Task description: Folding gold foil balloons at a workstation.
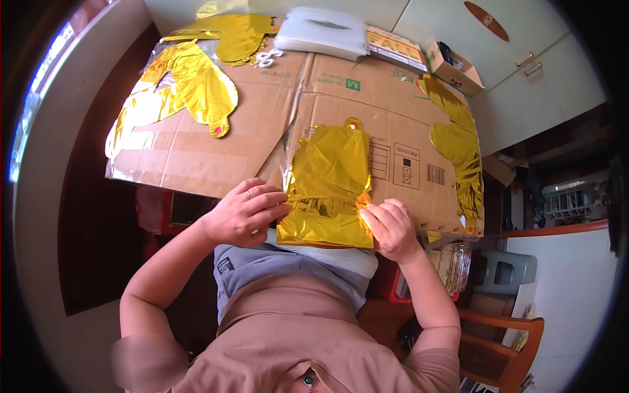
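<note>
A flat, deflated gold foil balloon [331, 164] lies in front of me, its near part folded and reaching over the cardboard's front edge. At its left edge, my left hand [246, 213] has its fingers curled, the tips on the foil; a ring is on one finger. On the opposite side my right hand [391, 229] pinches the lower right edge, where the foil looks crumpled and orange. A small rounded tab with a red mark sticks out at the balloon's far end. The fold's underside is hidden.
Under the balloon lies a flattened cardboard sheet [255, 147]. More gold foil balloons lie at the left [203, 88], far left [242, 42] and right [458, 144]. White ribbon [267, 59], a translucent plastic case [321, 33] and a small open box [452, 69] are along the back. A wooden chair [524, 334] stands at right.
</note>
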`<state>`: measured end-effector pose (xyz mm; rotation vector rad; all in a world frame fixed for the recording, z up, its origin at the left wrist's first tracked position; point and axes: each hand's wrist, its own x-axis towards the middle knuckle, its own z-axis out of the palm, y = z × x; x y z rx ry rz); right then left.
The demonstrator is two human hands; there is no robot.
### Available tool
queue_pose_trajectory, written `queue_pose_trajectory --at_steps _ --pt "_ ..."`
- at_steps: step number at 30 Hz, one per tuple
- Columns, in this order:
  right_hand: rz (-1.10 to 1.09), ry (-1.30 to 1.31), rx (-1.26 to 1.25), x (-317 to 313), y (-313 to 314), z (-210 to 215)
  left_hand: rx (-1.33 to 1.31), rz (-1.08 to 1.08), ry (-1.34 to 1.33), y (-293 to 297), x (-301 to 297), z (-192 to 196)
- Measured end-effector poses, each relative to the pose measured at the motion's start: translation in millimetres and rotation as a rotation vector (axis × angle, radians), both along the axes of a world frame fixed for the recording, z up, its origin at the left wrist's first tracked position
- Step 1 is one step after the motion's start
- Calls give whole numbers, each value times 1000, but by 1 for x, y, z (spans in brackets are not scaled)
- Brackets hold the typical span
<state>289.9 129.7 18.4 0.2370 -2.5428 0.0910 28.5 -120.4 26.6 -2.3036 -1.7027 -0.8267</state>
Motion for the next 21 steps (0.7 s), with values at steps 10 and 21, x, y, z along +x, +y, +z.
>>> queue_pose_trajectory --at_steps 10,21 --pt "34 -34 -48 -3 2 4 131 167 7 6 15 -22" --pt "-6 -48 -216 -10 5 8 0 180 -117 13 7 -15"
